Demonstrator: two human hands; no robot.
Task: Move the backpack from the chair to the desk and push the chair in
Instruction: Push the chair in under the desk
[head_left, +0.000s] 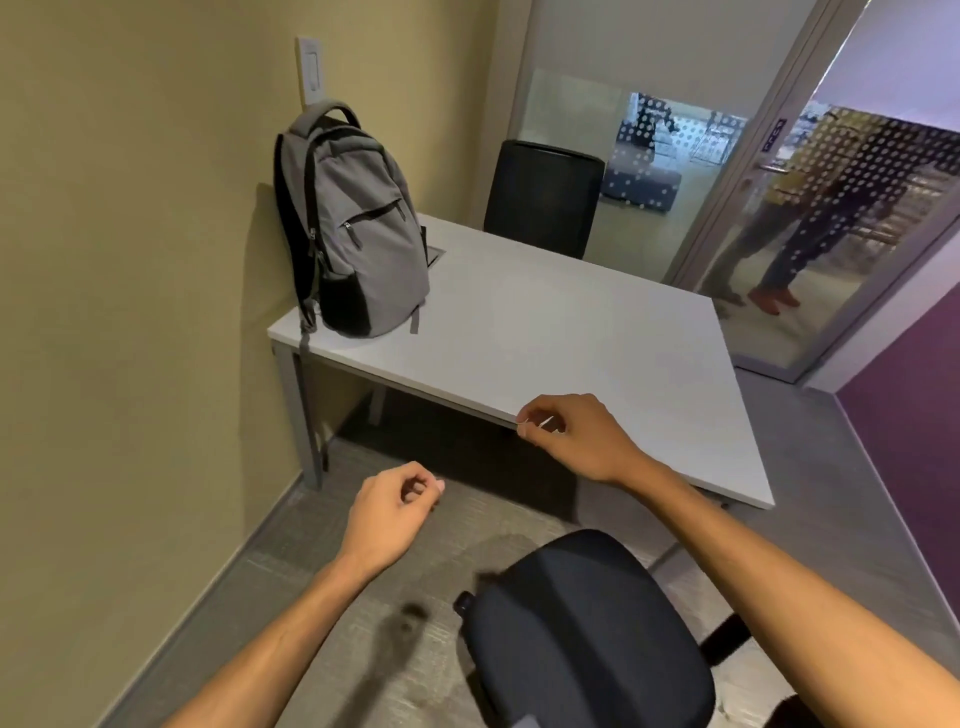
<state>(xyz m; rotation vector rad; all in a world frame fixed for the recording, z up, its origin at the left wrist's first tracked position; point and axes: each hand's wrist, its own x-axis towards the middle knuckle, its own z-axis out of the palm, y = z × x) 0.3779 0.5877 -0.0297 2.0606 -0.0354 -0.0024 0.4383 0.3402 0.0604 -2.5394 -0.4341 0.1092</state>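
Observation:
A grey and black backpack (353, 228) stands upright on the near left corner of the white desk (571, 353), leaning against the wall. A dark office chair (587, 629) stands on the floor at the bottom, apart from the desk, its seat bare. My left hand (395, 506) hovers over the floor in front of the desk with fingers loosely curled, holding nothing. Over the desk's front edge, my right hand (571, 434) has its fingers curled with nothing in them, and my forearm passes above the chair seat.
A second black chair (543, 197) stands at the far side of the desk. A yellow wall runs along the left. A glass door (831, 218) on the right shows a person standing outside. The floor is grey carpet.

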